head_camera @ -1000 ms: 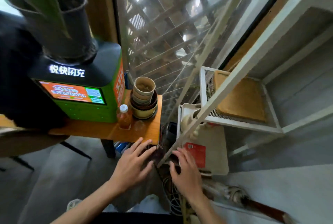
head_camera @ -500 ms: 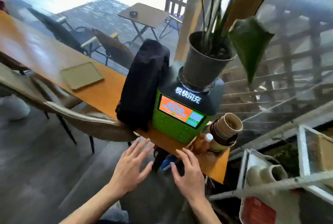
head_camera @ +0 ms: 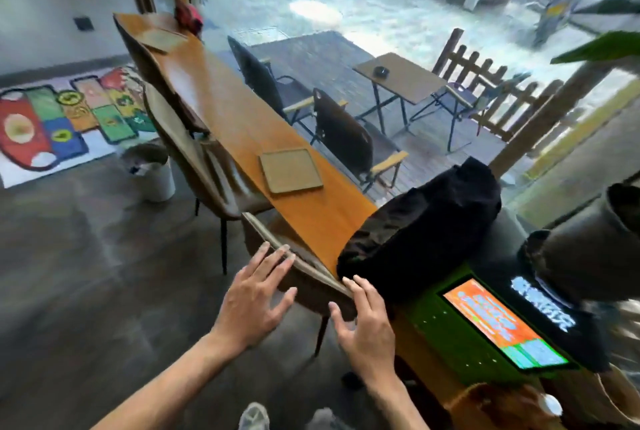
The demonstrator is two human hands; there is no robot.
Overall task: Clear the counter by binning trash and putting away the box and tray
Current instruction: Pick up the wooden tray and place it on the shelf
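Both the left hand [head_camera: 254, 301] and right hand [head_camera: 367, 320] are held empty, fingers spread; a flat square tan tray [head_camera: 290, 170] is seen well beyond the fingertips on the long orange wooden counter [head_camera: 242, 118].

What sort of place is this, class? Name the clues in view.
Probably a café: a long wooden counter with chairs along it, a serving tray, a power-bank rental kiosk, and patio tables outside.

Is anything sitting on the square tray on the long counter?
No, the tray lies flat on the counter with nothing on it.
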